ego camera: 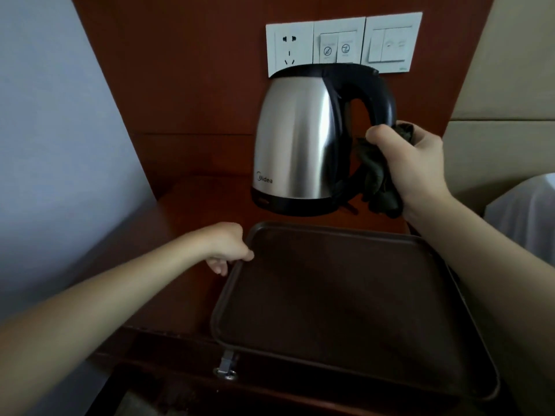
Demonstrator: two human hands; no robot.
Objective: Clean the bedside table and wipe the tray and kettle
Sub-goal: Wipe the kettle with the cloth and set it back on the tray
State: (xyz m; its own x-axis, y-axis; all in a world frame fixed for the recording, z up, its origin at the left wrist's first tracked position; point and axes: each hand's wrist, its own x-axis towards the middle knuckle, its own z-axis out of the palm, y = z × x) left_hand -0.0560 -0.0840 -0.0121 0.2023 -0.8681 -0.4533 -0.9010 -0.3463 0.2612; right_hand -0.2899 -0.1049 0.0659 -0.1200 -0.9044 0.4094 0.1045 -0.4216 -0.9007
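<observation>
Head view: steel electric kettle upright with a slight tilt, just beyond the far rim of the brown tray, handle turned to the right. Gripped at the handle by the right hand, fingers curled round it together with a dark cloth bunched in the same palm. Cannot tell whether touching the bedside table or hanging just above it. Tray flat on the table, near edge seemingly past the table front, pinched at its left rim near the far corner by the left hand. Likely next: kettle down onto tray or table, so toward the near side and lower, with the tray held steady.
</observation>
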